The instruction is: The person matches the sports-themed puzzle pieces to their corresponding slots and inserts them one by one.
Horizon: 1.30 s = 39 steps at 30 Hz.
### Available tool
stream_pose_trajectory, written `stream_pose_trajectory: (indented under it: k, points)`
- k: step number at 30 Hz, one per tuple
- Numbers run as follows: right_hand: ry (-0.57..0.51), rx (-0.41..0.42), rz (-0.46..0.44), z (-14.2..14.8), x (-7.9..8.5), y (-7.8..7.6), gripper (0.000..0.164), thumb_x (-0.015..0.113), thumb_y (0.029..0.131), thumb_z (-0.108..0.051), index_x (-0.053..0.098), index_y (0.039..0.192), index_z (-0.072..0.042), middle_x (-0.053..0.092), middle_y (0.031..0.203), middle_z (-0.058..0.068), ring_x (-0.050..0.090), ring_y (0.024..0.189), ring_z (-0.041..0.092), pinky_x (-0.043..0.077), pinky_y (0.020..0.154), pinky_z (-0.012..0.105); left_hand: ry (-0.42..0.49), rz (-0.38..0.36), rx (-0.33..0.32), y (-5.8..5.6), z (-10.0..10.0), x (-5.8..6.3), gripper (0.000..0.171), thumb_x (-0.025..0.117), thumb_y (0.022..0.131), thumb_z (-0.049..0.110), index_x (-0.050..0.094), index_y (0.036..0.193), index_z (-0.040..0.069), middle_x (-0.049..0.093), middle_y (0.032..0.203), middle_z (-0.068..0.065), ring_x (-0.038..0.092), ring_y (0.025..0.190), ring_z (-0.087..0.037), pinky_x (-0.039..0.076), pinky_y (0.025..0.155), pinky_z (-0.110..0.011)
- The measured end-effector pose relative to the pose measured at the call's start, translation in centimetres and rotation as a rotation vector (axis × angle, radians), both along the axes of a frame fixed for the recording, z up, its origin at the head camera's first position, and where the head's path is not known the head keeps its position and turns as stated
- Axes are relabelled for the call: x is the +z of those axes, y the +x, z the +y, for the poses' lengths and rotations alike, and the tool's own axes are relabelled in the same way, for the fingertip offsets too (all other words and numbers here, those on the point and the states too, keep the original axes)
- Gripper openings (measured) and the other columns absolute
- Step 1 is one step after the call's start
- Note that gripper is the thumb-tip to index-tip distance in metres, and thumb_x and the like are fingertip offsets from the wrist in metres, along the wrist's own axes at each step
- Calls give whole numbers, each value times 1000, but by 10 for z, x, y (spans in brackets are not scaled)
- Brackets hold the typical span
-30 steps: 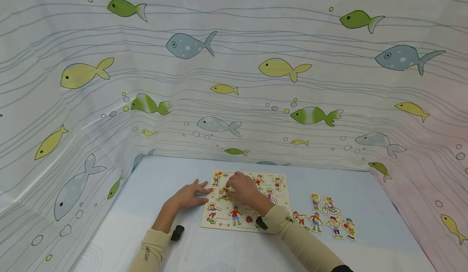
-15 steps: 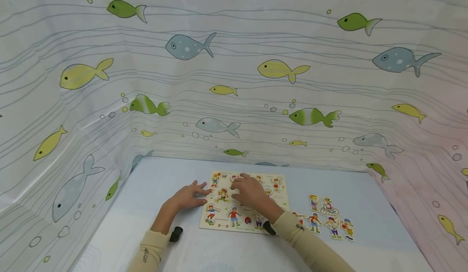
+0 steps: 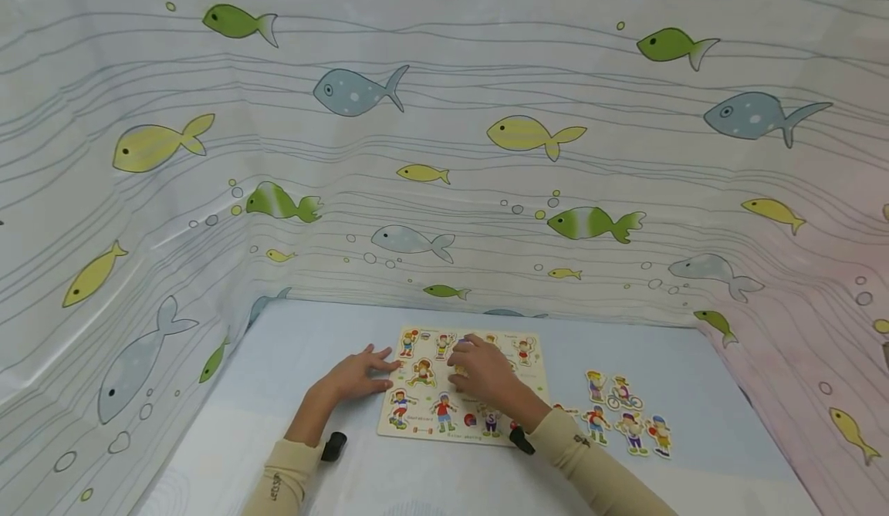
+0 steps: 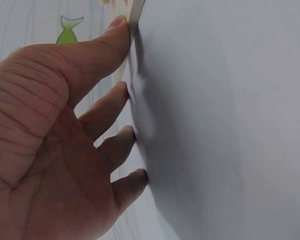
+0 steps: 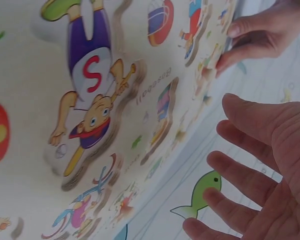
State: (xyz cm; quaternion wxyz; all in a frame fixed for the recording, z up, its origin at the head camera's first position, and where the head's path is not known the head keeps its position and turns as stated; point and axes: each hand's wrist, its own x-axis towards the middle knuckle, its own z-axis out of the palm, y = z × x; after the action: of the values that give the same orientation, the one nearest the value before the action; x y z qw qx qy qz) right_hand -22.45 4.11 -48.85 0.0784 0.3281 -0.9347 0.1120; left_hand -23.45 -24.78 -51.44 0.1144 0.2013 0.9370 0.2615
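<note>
A cream puzzle board (image 3: pixel 384 428) with cut-out sports figures lies on the table. My left hand (image 3: pixel 353 377) rests at its left edge with fingers spread; in the left wrist view the thumb (image 4: pixel 102 47) touches the board's edge (image 4: pixel 135 17), and the fingertips stand on the table. Over the upper middle of the board hovers my right hand (image 3: pixel 482 369), hiding several figures. In the right wrist view its fingers (image 5: pixel 240 170) are apart and hold nothing. A baseball player figure (image 5: pixel 92 75) and a recessed slot beside the printed word "Baseball" show there.
Several loose figure pieces lie right of the board, among them a cyclist (image 3: pixel 625 394) and a player in purple trousers (image 3: pixel 633 433). One more is partly behind the right sleeve (image 3: pixel 576 446). A fish-print curtain (image 3: pixel 430 207) encloses the table.
My right hand has lifted and slid right across the board, uncovering a figure in the top row and the runner beneath it. The left hand has stayed at the left edge.
</note>
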Motion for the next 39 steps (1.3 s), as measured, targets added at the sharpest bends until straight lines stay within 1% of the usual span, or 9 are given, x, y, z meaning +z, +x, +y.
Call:
stream_pose_trajectory:
  k: [3,7,13,17,22,26,30,35,39]
  points:
    - [-14,-13,-15,5,-2,1,20,77,87,-29,77,102,-16,70,112,-1,55,122,28,47,100,44,6,4,0,0,0,0,42,73,89,26,67,128,10,46,147,-17,27,139,-52,26,107,-67]
    - [-34,-38,-44,11,-6,1,20,76,87,-29,77,103,-17,70,114,0,51,128,32,43,104,48,5,4,-3,0,0,-1,43,73,89,27,67,128,10,46,147,-17,27,139,-53,26,108,-66]
    - [-49,-27,8,20,-3,5,23,79,85,-30,76,103,-15,70,108,-1,53,125,31,46,101,46,10,16,-2,-1,-1,-2,44,73,89,27,66,128,10,46,148,-17,27,139,-53,27,107,-67]
    - [-42,-24,20,28,-2,6,24,79,85,-29,76,103,-14,70,111,1,53,125,31,47,100,46,7,12,-1,-1,-1,-2,44,73,89,28,67,128,11,46,148,-16,27,139,-52,27,107,-67]
    - [-37,-34,30,37,-3,7,22,78,85,-29,76,103,-17,69,117,3,52,128,32,46,102,47,5,8,0,-1,-2,-2,43,73,89,28,66,129,11,46,148,-15,27,139,-51,27,108,-66]
    - [-48,-27,40,43,-4,9,20,79,84,-28,76,101,-17,69,118,6,52,128,33,46,101,48,-1,17,-14,0,-3,-2,43,73,89,28,67,128,10,46,147,-17,27,138,-53,28,107,-67]
    - [-54,-21,35,49,-5,11,19,79,84,-28,76,99,-17,69,115,5,52,127,34,46,101,49,3,16,-10,1,-2,-2,43,73,89,27,67,127,9,47,146,-19,28,137,-54,28,106,-67]
    - [-64,-62,-4,58,-6,16,17,80,84,-26,76,98,-17,69,110,1,52,128,34,44,102,50,7,15,-15,0,-1,-2,43,71,90,29,66,129,10,46,148,-17,27,139,-53,27,107,-66]
    - [-82,-63,-17,66,-7,18,17,79,84,-24,76,98,-15,69,110,4,51,127,37,45,100,54,6,16,-15,-1,-1,-1,42,72,89,27,67,128,11,46,147,-17,28,138,-52,27,107,-67]
